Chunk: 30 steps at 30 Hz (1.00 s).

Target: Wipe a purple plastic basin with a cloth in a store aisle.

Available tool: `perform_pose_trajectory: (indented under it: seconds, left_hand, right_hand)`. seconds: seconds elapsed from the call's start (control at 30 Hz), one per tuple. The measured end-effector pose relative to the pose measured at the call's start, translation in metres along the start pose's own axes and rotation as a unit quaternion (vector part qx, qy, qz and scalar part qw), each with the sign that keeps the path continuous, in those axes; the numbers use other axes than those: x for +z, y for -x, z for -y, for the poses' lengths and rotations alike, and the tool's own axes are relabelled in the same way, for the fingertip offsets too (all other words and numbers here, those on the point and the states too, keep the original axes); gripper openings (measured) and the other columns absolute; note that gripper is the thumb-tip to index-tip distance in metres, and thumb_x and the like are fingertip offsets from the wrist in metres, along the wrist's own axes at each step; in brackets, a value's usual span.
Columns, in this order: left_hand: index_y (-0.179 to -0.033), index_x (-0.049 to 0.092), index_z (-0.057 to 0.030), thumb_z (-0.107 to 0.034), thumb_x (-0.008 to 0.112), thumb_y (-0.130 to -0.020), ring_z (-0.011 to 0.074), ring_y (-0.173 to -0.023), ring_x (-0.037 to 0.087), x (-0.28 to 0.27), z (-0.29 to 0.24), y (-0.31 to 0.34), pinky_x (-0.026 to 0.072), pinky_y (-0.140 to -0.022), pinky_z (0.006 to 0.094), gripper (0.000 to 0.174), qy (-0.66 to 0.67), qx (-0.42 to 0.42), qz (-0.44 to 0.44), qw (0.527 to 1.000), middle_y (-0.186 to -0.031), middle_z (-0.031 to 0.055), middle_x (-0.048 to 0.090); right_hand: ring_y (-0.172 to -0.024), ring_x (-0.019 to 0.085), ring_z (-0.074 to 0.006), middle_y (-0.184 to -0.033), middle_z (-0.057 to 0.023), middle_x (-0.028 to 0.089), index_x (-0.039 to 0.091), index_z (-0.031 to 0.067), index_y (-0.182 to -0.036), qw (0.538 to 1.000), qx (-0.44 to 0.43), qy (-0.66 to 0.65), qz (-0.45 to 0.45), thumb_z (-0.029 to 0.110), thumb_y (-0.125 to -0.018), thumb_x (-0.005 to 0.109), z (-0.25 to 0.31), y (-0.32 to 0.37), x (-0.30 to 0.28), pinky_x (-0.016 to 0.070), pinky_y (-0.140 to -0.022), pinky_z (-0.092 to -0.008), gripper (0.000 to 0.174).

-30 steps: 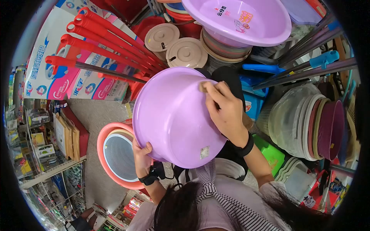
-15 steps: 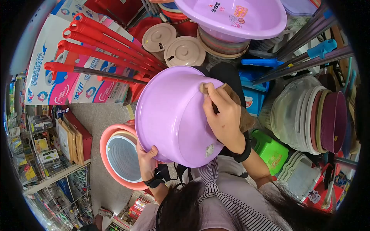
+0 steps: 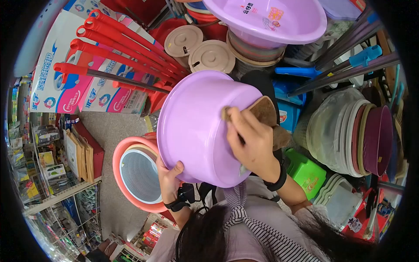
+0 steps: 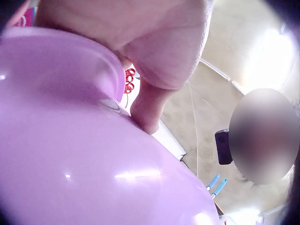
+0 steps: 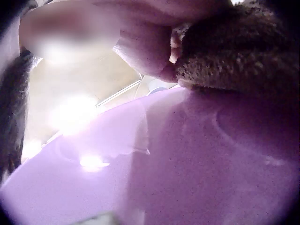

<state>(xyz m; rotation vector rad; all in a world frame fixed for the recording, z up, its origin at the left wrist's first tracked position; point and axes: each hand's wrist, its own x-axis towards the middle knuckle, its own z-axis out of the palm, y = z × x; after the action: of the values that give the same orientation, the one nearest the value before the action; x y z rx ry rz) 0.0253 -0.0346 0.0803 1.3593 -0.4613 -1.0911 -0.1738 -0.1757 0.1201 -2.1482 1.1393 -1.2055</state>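
Observation:
A purple plastic basin (image 3: pixel 192 131) is held tilted on its side over the lap, its smooth outer wall facing up. My left hand (image 3: pixel 171 181) grips its rim at the lower left, with the thumb (image 4: pixel 149 110) lying on the outside in the left wrist view. My right hand (image 3: pixel 253 146) pinches a brown cloth (image 3: pixel 263 112) with bent fingers against the basin's wall. In the right wrist view the fuzzy cloth (image 5: pixel 234 68) lies right at the purple surface. Part of a small label shows beside the right hand.
Red-handled poles (image 3: pixel 126 52) lean at the left before printed boxes (image 3: pixel 48 83). A larger purple basin (image 3: pixel 266 19) tops a stack ahead. Stacked buckets (image 3: pixel 377 139) and a green plastic item (image 3: pixel 305 172) stand right. A pink tub (image 3: pixel 120 174) with baskets sits left.
My right hand and the cloth have slid down and slightly left along the basin's wall. The basin has turned a little, and more of the cloth shows. The left hand keeps its hold.

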Motion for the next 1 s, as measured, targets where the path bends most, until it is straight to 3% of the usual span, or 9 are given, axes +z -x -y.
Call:
perform_pose_trajectory:
  seconds: [0.03,0.23,0.37,0.53,0.63,0.73,0.83,0.87,1.0]
  left_hand:
    - [-0.133,0.047,0.0057,-0.030,0.093,-0.067,0.0215,-0.107,0.061,-0.001,0.000,-0.001,0.0468,-0.096,0.0328,0.088,-0.001,0.009,-0.005,1.000,-0.119,0.0128,0.063]
    - [-0.133,0.047,0.0054,-0.031,0.092,-0.068,0.0209,-0.107,0.061,0.002,0.000,0.001,0.0461,-0.097,0.0326,0.087,-0.014,0.008,0.004,1.000,-0.118,0.0120,0.064]
    - [-0.133,0.047,0.0055,-0.032,0.092,-0.068,0.0204,-0.107,0.061,0.001,-0.004,-0.003,0.0459,-0.097,0.0324,0.088,-0.017,0.015,-0.005,1.000,-0.118,0.0115,0.064]
    - [-0.133,0.047,0.0060,-0.034,0.093,-0.066,0.0203,-0.107,0.061,-0.002,-0.002,-0.007,0.0457,-0.097,0.0323,0.090,-0.027,0.012,-0.007,1.000,-0.118,0.0115,0.064]
    - [-0.133,0.047,0.0061,-0.034,0.092,-0.066,0.0203,-0.107,0.061,0.005,-0.008,-0.005,0.0462,-0.096,0.0321,0.090,-0.027,0.021,-0.005,0.999,-0.118,0.0118,0.063]
    - [-0.133,0.047,0.0064,-0.035,0.092,-0.067,0.0204,-0.107,0.061,0.000,-0.004,-0.005,0.0464,-0.095,0.0319,0.091,-0.030,0.018,-0.005,0.999,-0.119,0.0121,0.063]
    - [-0.135,0.046,0.0067,-0.035,0.092,-0.068,0.0206,-0.107,0.061,0.003,-0.007,-0.003,0.0465,-0.095,0.0320,0.091,-0.034,0.021,0.011,0.999,-0.119,0.0123,0.063]
    - [-0.135,0.046,0.0067,-0.035,0.092,-0.068,0.0206,-0.107,0.061,0.005,-0.008,-0.001,0.0465,-0.095,0.0320,0.091,-0.033,0.019,0.009,0.999,-0.119,0.0123,0.063]
    - [-0.136,0.045,0.0063,-0.034,0.090,-0.070,0.0203,-0.109,0.060,0.015,-0.013,0.000,0.0461,-0.096,0.0324,0.089,-0.050,0.029,0.034,0.998,-0.120,0.0123,0.063]
  right_hand:
    - [-0.057,0.060,-0.0268,-0.079,-0.0087,0.057,0.062,0.0051,-0.113,0.999,-0.037,-0.013,0.021,0.003,-0.082,0.065,0.003,0.003,0.000,0.0482,-0.051,-0.0361,0.031]
    - [-0.056,0.059,-0.0248,-0.077,-0.0070,0.055,0.064,0.0057,-0.110,0.999,-0.014,-0.008,0.036,0.000,-0.080,0.064,-0.001,0.001,-0.008,0.0481,-0.050,-0.0347,0.031]
    - [-0.053,0.056,-0.0195,-0.081,-0.0046,0.053,0.065,0.0074,-0.110,0.990,-0.100,-0.030,0.090,0.004,-0.076,0.067,0.008,0.009,-0.010,0.0482,-0.050,-0.0332,0.034]
    - [-0.052,0.055,-0.0176,-0.079,-0.0039,0.052,0.066,0.0079,-0.108,0.985,-0.130,-0.028,0.109,0.005,-0.075,0.068,0.006,0.012,-0.012,0.0469,-0.048,-0.0316,0.033]
    - [-0.052,0.055,-0.0174,-0.079,-0.0037,0.051,0.066,0.0092,-0.107,0.996,-0.073,-0.014,0.055,0.006,-0.072,0.069,-0.005,0.005,-0.005,0.0467,-0.048,-0.0310,0.035]
    - [-0.053,0.056,-0.0187,-0.078,-0.0043,0.053,0.066,0.0089,-0.109,0.979,-0.154,-0.070,0.118,0.007,-0.075,0.068,0.004,0.013,-0.013,0.0476,-0.048,-0.0321,0.035]
    - [-0.053,0.056,-0.0196,-0.081,-0.0047,0.054,0.066,0.0104,-0.111,0.985,-0.135,-0.052,0.096,0.006,-0.076,0.067,0.001,0.010,-0.016,0.0483,-0.050,-0.0330,0.035]
    - [-0.055,0.057,-0.0215,-0.083,-0.0052,0.055,0.066,0.0116,-0.112,0.993,-0.083,-0.011,0.087,0.006,-0.080,0.066,-0.003,0.003,-0.019,0.0492,-0.051,-0.0343,0.033]
    - [-0.064,0.059,-0.0231,-0.090,-0.0087,0.051,0.064,0.0045,-0.115,0.999,-0.029,0.007,0.024,0.001,-0.080,0.066,-0.007,-0.016,-0.016,0.0507,-0.055,-0.0349,0.035]
